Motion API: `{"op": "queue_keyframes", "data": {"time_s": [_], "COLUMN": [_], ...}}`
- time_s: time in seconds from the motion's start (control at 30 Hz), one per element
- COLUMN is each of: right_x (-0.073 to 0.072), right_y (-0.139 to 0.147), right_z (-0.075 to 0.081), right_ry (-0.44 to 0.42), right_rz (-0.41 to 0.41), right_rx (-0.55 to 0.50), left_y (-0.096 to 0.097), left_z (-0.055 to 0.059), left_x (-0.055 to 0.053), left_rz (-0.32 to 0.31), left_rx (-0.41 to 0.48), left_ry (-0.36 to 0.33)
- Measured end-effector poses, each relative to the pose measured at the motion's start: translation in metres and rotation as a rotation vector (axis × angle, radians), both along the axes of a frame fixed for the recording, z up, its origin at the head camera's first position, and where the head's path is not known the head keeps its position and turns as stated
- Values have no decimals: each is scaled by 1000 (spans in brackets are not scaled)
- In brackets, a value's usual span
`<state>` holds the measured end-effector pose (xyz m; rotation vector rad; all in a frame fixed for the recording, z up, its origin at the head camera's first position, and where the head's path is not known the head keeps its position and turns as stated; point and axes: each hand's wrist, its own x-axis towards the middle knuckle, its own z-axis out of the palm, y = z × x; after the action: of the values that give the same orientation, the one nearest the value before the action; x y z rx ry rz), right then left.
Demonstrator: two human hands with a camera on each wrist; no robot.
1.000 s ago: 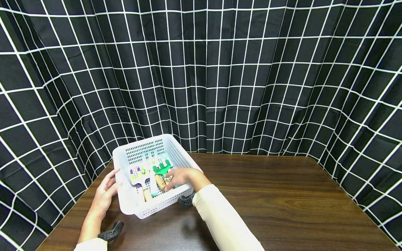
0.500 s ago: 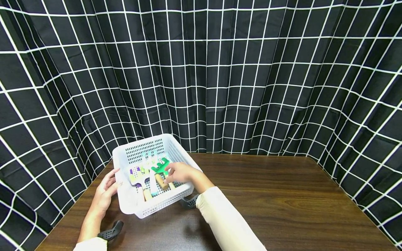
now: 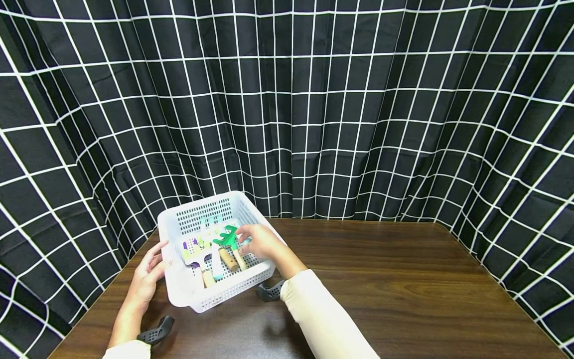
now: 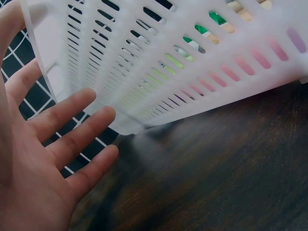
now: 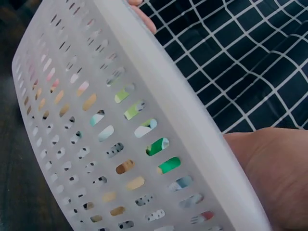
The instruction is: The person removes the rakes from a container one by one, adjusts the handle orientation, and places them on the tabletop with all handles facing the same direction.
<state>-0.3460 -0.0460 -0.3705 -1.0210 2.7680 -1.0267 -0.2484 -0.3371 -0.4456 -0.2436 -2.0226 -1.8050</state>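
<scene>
A white perforated plastic basket (image 3: pixel 211 295) sits at the left of the table. My left hand (image 3: pixel 145 274) touches its left rim, thumb and index at the edge; in the left wrist view the other fingers are spread outside the wall. My right hand (image 3: pixel 262 242) is inside the right part of the basket, fingers relaxed and holding nothing, fingertips beside a small green hand rake (image 3: pixel 227 238) with a wooden handle. The left wrist view shows the basket wall (image 4: pixel 192 103) from outside. In the right wrist view the basket wall (image 5: pixel 103 96) hides my right fingers.
Left of the rake lie another wooden handle (image 3: pixel 228 260), a white handle with a pale blue end (image 3: pixel 216 262) and a pale yellow-green tool (image 3: pixel 195 255). The brown wooden table (image 3: pixel 381 279) extends right. A black curtain (image 3: pixel 305 109) with white grid lines hangs behind.
My right hand has let go of the green rake and drawn back slightly right. The rake's head has turned and shifted left. My left hand stays at the rim.
</scene>
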Motion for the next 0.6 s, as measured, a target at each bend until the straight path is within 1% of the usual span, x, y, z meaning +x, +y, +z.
{"op": "queue_keyframes", "data": {"time_s": [0.17,0.2,0.3,0.4,0.47,0.6], "right_x": [4,4,5,5,5,5], "right_y": [0,0,1,2,2,2], "right_z": [2,2,2,1,1,1], "right_ry": [88,120,158,161,144,145], "right_rz": [-59,-71,-104,-135,-151,-197], "right_rx": [-42,-43,-56,-68,-79,-64], "left_y": [-1,-1,-1,-1,0,0], "left_z": [0,0,-1,-2,-2,-2], "left_x": [0,0,0,0,0,0], "left_rz": [0,-1,-5,-4,0,8], "left_rx": [7,8,13,10,3,-5], "left_ry": [9,12,18,15,12,9]}}
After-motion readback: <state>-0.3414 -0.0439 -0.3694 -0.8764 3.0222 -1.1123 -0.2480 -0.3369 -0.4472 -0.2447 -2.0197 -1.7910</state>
